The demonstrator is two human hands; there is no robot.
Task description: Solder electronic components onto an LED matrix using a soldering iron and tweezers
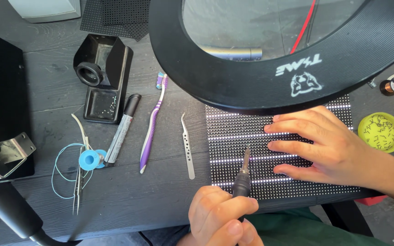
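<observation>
LED matrix panel (242,150) lies partly lit at the bench's near edge; right hand (329,146) flat, open, steadying it, left hand (222,218) gripping a soldering iron (242,180) tip-down mid-panel.

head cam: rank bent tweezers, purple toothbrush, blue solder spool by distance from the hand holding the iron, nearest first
From the left hand, which holds the soldering iron:
1. Bent tweezers, just up and left of it, beside the LED panel.
2. Purple toothbrush, further left.
3. Blue solder spool, farthest left, by the marker.
</observation>
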